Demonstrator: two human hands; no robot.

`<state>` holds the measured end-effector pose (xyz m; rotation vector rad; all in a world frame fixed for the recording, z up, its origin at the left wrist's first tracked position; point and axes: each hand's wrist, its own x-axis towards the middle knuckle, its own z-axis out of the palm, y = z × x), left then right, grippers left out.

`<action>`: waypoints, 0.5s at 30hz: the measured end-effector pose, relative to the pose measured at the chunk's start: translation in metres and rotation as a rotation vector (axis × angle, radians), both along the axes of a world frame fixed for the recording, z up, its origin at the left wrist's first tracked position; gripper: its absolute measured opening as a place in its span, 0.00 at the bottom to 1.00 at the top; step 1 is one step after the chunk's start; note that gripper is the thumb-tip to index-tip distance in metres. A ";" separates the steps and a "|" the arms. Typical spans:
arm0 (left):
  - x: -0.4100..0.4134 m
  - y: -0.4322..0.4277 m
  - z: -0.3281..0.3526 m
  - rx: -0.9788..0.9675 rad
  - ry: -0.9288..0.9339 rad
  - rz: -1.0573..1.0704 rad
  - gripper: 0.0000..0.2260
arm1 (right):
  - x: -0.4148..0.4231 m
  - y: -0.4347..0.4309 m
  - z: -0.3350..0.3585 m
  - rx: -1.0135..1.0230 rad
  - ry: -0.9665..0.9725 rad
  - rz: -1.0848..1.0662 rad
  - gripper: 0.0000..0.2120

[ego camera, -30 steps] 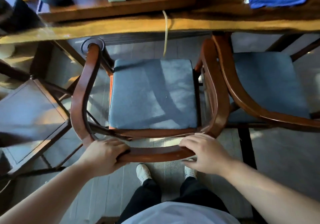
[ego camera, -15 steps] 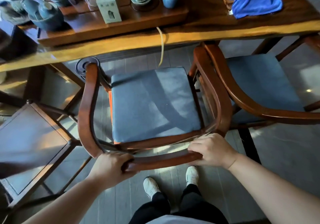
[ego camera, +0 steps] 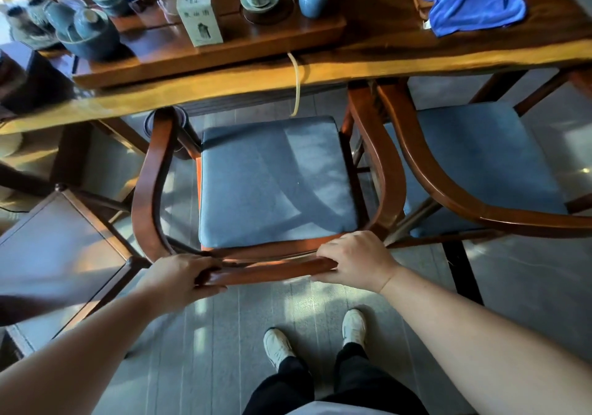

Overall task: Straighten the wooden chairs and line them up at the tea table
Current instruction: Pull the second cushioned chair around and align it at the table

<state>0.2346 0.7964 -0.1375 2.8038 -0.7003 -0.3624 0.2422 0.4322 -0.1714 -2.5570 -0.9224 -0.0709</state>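
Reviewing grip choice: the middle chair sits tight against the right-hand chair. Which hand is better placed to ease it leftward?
Probably the right hand: it grips the back rail nearest the corner where the two chairs' armrests crowd together. The left hand steadies the opposite end.

Two cushioned chairs [ego camera: 275, 184] [ego camera: 480, 164], one blue cloth [ego camera: 467, 1]

middle chair [ego camera: 275, 184] before tea table [ego camera: 224, 84]; second chair [ego camera: 480, 164] right, touching; stool [ego camera: 57, 254] left.
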 end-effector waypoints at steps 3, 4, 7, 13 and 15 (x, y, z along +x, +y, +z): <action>0.003 0.005 -0.002 -0.008 0.038 0.016 0.24 | 0.003 0.005 0.000 -0.008 0.011 0.011 0.25; 0.003 0.005 -0.004 -0.014 0.044 0.016 0.23 | 0.004 0.004 0.000 -0.016 0.014 0.017 0.25; -0.001 0.001 -0.007 -0.022 0.052 0.014 0.22 | 0.006 -0.002 0.000 -0.023 0.000 0.050 0.25; -0.020 -0.019 -0.013 0.008 -0.002 0.007 0.19 | -0.001 -0.025 0.005 0.006 0.045 0.073 0.27; -0.019 -0.019 -0.011 0.012 0.000 -0.004 0.20 | -0.004 -0.025 0.008 0.010 0.076 0.051 0.29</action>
